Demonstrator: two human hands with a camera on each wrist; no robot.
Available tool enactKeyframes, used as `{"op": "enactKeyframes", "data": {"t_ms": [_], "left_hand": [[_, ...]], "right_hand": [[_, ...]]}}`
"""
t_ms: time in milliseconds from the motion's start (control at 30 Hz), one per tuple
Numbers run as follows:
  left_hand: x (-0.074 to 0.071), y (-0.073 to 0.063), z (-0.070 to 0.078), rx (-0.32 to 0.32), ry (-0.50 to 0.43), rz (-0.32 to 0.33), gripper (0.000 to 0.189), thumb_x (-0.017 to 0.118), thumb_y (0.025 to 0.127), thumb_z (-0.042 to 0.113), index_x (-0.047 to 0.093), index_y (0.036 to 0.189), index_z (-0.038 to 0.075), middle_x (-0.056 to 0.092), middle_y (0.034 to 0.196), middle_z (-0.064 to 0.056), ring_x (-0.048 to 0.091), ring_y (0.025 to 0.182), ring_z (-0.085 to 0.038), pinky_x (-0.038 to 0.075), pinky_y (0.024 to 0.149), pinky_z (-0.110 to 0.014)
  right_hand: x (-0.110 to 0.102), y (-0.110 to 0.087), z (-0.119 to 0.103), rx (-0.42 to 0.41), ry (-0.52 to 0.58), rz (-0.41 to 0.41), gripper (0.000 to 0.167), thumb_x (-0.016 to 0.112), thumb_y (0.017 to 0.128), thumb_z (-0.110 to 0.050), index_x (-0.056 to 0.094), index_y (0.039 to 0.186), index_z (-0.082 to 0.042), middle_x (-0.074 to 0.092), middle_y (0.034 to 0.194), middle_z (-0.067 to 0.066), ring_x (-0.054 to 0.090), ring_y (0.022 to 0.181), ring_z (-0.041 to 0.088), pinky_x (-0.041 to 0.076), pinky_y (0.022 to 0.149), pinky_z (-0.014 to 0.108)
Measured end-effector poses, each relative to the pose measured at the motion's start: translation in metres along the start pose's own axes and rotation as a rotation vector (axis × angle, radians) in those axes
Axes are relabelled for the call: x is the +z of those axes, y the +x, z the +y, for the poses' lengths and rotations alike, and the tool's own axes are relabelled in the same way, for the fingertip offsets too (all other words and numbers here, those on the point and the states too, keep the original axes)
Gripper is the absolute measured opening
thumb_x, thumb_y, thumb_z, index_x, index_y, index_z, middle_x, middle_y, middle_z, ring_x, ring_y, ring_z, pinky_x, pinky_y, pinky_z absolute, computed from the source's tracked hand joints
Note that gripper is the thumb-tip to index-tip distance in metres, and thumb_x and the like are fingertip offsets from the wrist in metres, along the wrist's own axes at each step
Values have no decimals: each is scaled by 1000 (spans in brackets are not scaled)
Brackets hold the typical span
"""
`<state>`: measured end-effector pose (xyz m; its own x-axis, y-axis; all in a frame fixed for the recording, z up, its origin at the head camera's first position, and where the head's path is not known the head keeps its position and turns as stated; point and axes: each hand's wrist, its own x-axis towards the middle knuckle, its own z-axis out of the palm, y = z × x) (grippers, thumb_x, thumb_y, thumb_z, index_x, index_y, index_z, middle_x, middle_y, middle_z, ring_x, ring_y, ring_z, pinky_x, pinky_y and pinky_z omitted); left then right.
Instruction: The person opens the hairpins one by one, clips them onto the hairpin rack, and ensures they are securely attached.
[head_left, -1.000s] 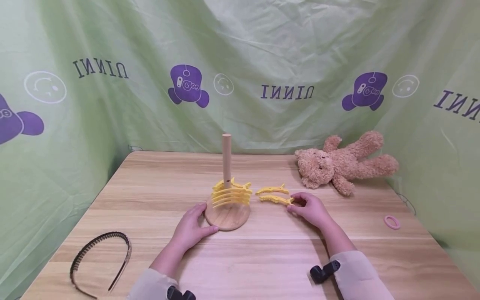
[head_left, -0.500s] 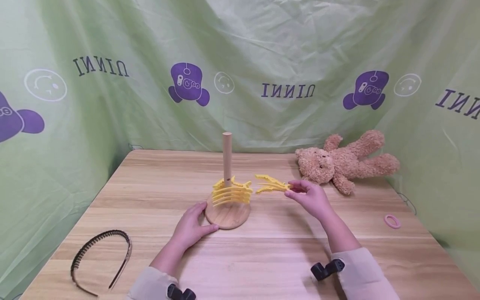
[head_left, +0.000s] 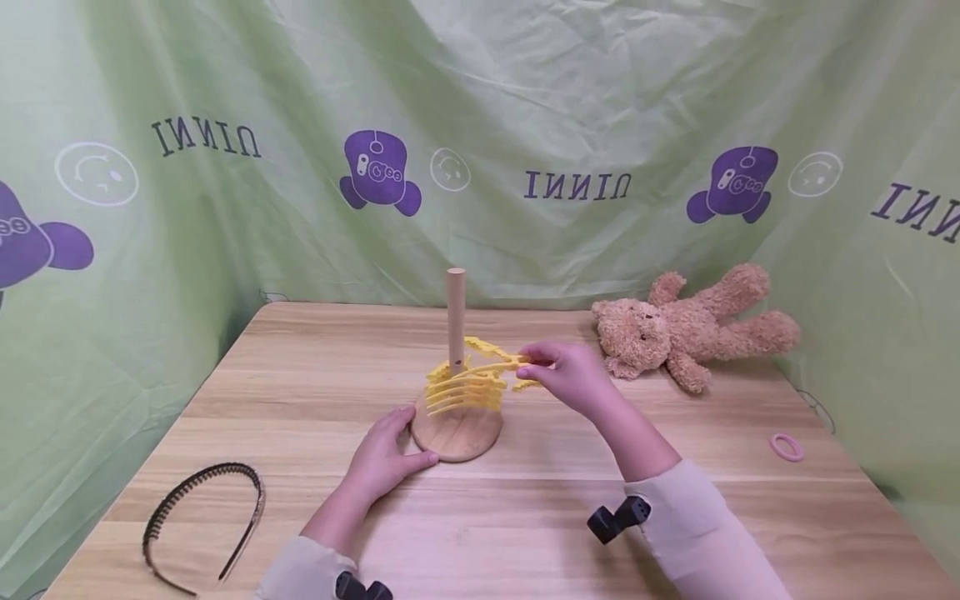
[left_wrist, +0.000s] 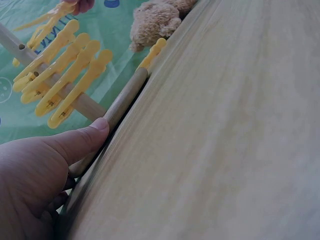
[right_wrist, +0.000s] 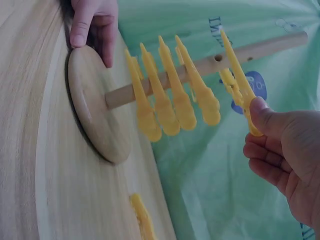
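Observation:
A wooden stand, with a round base [head_left: 455, 442] and an upright post [head_left: 456, 312], stands mid-table. My left hand [head_left: 378, 460] grips the base's rim, thumb at the near edge, fingers around the left side. Several yellow hair clips [right_wrist: 182, 107] are clamped on the lower post, one above another. Between thumb and fingers, my right hand [head_left: 573, 379] pinches another yellow hair clip [right_wrist: 240, 82] by its tail, its two arms spread apart. That clip's tips reach the post just above the clamped ones. A loose yellow clip [right_wrist: 143, 217] lies on the table, mostly behind my right hand in the head view.
A brown teddy bear [head_left: 693, 327] lies on its back at the far right. Toward the right edge is a pink hair ring [head_left: 787, 447]. A black toothed headband [head_left: 161, 508] rests at the front left. A green printed cloth [head_left: 487, 83] hangs behind the table.
My right hand has lifted one hair clip off the table, carried it left to the post and spread its arms. The left hand has stayed on the base.

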<state>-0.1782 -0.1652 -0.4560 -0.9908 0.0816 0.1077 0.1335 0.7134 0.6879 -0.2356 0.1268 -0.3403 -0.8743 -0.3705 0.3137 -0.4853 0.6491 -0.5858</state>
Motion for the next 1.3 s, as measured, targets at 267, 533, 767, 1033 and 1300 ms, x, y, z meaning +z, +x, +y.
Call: {"op": "enactKeyframes", "data": {"t_ms": [267,533,767,1033,1300], "left_hand": [[1,1,1,7,10,0,86,84,74,37,48,140,-5,50,144,-24,38,141,-42,31,117,-56],[1,-1,1,18,18,13,85,84,73,37,49,139,-6,51,143,-25,39,139,-44,33,115,-57],[1,-2,1,16,21,18,86,84,73,38,49,138,-6,51,142,-25,40,139,-44,32,116,-57],[1,-2,1,-1,3,2,85,84,74,36,48,139,-6,50,144,-25,37,140,-43,31,117,-57],[2,-2,1,0,8,0,86,84,74,36,48,140,-6,50,144,-25,37,140,-43,31,116,-57]], "right_hand": [[11,13,-13,-44,-59,-58,30,74,87,-27,74,108,-5,76,97,9,72,91,22,59,81,39],[14,16,-17,-73,-83,-70,31,73,87,-28,74,109,-7,76,103,9,71,97,25,59,85,41],[13,16,-17,-68,-57,-108,36,73,88,-29,71,115,-6,74,111,12,69,106,30,57,90,44],[14,15,-15,-81,-51,-122,40,71,89,-30,68,120,-4,72,116,13,67,110,30,55,94,45],[9,11,-11,-29,6,-124,54,72,88,-34,61,132,-4,65,129,16,61,121,35,50,102,49]]}}
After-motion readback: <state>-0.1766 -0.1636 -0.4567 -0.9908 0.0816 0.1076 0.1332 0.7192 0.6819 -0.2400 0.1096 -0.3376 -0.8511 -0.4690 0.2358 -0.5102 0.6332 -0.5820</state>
